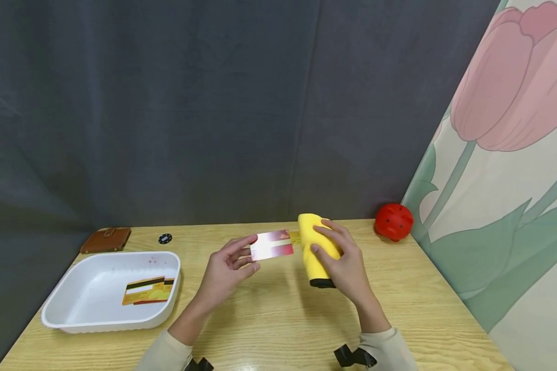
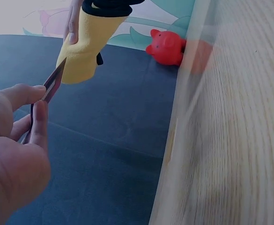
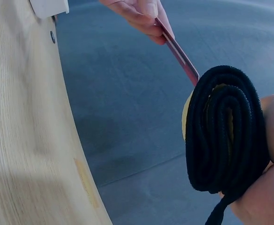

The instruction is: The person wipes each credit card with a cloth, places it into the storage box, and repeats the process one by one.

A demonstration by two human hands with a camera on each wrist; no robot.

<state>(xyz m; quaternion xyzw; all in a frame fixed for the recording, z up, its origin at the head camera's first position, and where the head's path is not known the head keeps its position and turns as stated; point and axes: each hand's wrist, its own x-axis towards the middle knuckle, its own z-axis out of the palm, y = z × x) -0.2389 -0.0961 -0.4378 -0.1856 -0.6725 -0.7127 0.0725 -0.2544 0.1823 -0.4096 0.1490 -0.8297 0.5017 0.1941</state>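
My left hand [image 1: 226,269] pinches a red-and-white bank card [image 1: 272,245] between thumb and fingers above the table. A small yellow piece [image 1: 296,237] shows between the card's right end and the yellow bundle. My right hand [image 1: 348,260] grips this rolled yellow cloth bundle [image 1: 310,250], thumb on the near side and fingers over the far side. In the right wrist view the bundle's black end [image 3: 228,136] shows as coiled layers, with a black strap [image 3: 216,213] hanging below. The card points toward the bundle.
On the left stands a white plastic tray [image 1: 55,309] with several yellow bank cards [image 1: 144,293] in it. Behind it lie a brown leather wallet [image 1: 107,240] and a black-and-white poker chip [image 1: 165,238]. A red piggy bank [image 1: 393,222] sits at the back right corner.
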